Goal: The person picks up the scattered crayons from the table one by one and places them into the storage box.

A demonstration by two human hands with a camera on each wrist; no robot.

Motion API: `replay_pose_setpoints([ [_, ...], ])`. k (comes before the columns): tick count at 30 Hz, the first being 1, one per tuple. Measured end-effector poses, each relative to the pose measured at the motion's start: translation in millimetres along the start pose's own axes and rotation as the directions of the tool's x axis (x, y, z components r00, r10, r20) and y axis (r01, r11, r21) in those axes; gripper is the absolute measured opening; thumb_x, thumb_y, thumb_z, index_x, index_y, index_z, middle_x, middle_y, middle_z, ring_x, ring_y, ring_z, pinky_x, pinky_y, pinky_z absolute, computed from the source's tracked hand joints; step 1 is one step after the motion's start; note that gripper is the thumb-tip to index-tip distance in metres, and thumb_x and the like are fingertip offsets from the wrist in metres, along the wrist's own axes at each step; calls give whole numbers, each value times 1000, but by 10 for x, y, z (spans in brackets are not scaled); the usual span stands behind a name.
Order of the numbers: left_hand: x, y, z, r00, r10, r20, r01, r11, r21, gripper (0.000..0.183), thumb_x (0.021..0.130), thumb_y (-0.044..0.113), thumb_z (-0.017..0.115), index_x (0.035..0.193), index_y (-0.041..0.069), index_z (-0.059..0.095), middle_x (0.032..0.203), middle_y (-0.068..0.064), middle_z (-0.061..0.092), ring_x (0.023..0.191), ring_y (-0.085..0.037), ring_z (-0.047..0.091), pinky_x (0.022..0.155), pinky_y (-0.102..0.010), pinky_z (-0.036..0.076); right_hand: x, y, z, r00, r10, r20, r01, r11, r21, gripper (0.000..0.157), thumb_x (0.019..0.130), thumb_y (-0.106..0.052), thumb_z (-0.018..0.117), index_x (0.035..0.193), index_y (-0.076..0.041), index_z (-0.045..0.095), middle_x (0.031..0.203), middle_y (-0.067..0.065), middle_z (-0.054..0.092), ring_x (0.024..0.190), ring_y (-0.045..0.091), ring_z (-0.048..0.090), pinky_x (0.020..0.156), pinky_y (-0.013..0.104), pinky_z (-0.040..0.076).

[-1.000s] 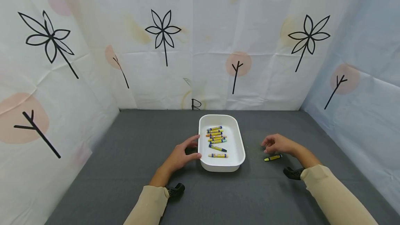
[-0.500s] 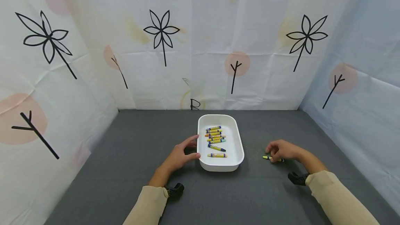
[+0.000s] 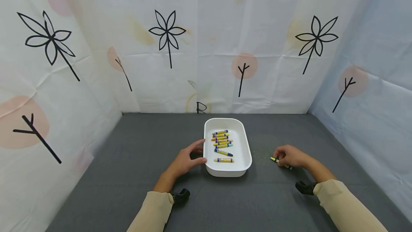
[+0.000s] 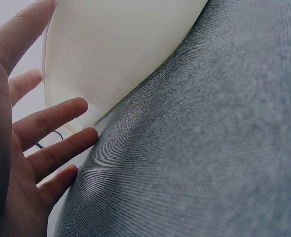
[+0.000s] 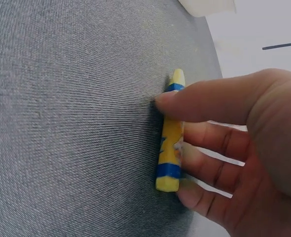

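My right hand (image 3: 291,156) pinches a yellow crayon (image 5: 171,138) between thumb and fingers, low over the grey cloth at the right. The crayon has blue bands, and its pale tip points toward the tray; the hand covers its middle in the head view. With thumb and index fingertips my left hand (image 3: 183,160) touches the left side of a white tray (image 3: 241,148). Its other fingers spread loosely along the tray's outer wall in the left wrist view. Inside the tray, several crayons lie in a rough column, among them a dark-tipped crayon (image 3: 223,152) and a peach crayon (image 3: 224,160) nearest the front.
Grey cloth (image 3: 231,203) covers the table. Pale curtains (image 3: 206,81) printed with flowers and trees enclose it at the back and both sides. Each wrist wears a black band (image 3: 181,196) below a beige sleeve (image 3: 152,210).
My right hand has come down onto the yellow crayon, taken it between thumb and fingers, and turned it slightly. The left hand and the tray have stayed in place.
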State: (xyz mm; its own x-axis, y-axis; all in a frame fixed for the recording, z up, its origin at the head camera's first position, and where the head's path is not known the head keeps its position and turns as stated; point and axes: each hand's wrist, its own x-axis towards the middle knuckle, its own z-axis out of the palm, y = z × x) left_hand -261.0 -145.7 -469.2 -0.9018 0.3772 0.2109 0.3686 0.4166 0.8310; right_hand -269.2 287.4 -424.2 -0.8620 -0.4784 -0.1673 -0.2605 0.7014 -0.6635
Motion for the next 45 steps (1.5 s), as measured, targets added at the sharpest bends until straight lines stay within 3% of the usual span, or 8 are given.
replay_pose_setpoints([
  [5, 0, 8, 2, 1000, -8, -2, 8, 1000, 4, 70, 86, 28, 75, 148, 26, 43, 127, -4, 61, 118, -23, 56, 97, -53, 40, 42, -28, 30, 997, -16, -76, 17, 1000, 12, 16, 84, 1, 69, 100, 2, 66, 84, 4, 63, 73, 18, 56, 63, 35, 47],
  [17, 3, -20, 8, 1000, 0, 1, 0, 1000, 0, 70, 87, 28, 74, 149, 24, 42, 128, -5, 61, 119, -24, 56, 96, -55, 41, 216, -158, 88, 969, -4, -248, 55, 979, 197, 28, 91, -2, 65, 116, 10, 59, 87, 10, 63, 71, 19, 57, 59, 35, 49],
  [26, 2, -26, 10, 1000, -15, 0, 15, 1000, 5, 69, 87, 31, 74, 147, 31, 42, 129, -4, 60, 119, -23, 56, 97, -54, 40, 287, -275, 89, 932, -26, -362, 100, 977, 188, 37, 92, 0, 63, 127, 6, 54, 93, 15, 61, 71, 24, 58, 59, 41, 51],
  [30, -4, -22, 5, 1000, -9, -1, 9, 1000, -6, 69, 87, 30, 75, 148, 27, 42, 128, -6, 60, 118, -25, 56, 96, -56, 40, 337, -335, 83, 919, -23, -393, 101, 978, 181, 37, 92, -1, 64, 127, 4, 55, 98, 17, 61, 76, 25, 59, 60, 40, 52],
  [35, -3, -9, -5, 1000, -12, 2, 12, 1000, -1, 70, 87, 28, 75, 149, 21, 42, 128, -5, 60, 119, -25, 56, 97, -55, 40, 425, -439, 81, 908, -5, -419, 101, 973, 207, 39, 92, -3, 64, 130, 0, 54, 102, 18, 59, 83, 28, 61, 66, 48, 54],
  [45, 8, -6, 3, 1000, -20, 2, 20, 1000, 1, 70, 86, 29, 75, 148, 25, 43, 129, -5, 60, 119, -24, 56, 97, -54, 41, 635, -760, 44, 900, -50, -433, 171, 954, 247, 38, 93, -2, 62, 129, 1, 50, 106, 21, 56, 89, 32, 62, 66, 45, 56],
])
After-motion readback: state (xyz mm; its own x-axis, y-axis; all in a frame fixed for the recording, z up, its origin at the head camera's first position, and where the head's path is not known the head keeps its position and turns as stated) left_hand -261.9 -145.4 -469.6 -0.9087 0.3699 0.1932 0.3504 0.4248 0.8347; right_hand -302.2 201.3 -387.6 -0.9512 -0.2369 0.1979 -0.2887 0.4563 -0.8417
